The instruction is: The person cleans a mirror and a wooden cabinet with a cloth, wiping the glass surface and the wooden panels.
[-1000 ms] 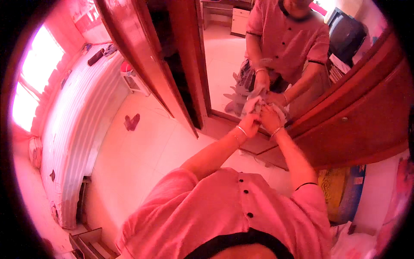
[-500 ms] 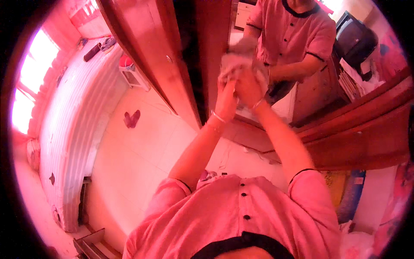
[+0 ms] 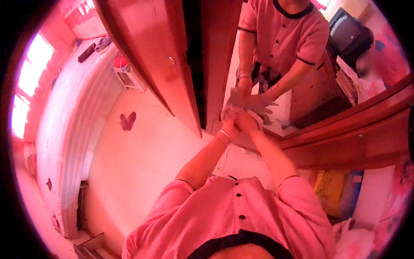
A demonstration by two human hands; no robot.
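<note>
Both my hands are together, low on a large mirror (image 3: 282, 101) in a dark wooden frame. A crumpled pale cloth (image 3: 258, 118) is bunched beneath them, pressed to the glass near its lower left corner. My left hand (image 3: 230, 126), with a bangle at the wrist, is closed on the cloth's left part. Close beside it, my right hand (image 3: 247, 122) bears on the same cloth with bent fingers. Most of the cloth is hidden under the hands. My arms, shirt and the cloth show again as a reflection. Greyish smears mark the glass right of the cloth.
An ajar wooden door (image 3: 151, 56) stands left of the mirror. Farther left are a bed (image 3: 64, 129) with a striped cover, a small white stool (image 3: 127, 77) and slippers (image 3: 127, 121) on the tiled floor. Yellow and blue items (image 3: 332, 187) sit below the frame's ledge at right.
Both hands have moved down the mirror with the cloth, toward the bottom of the glass. My head view has shifted slightly.
</note>
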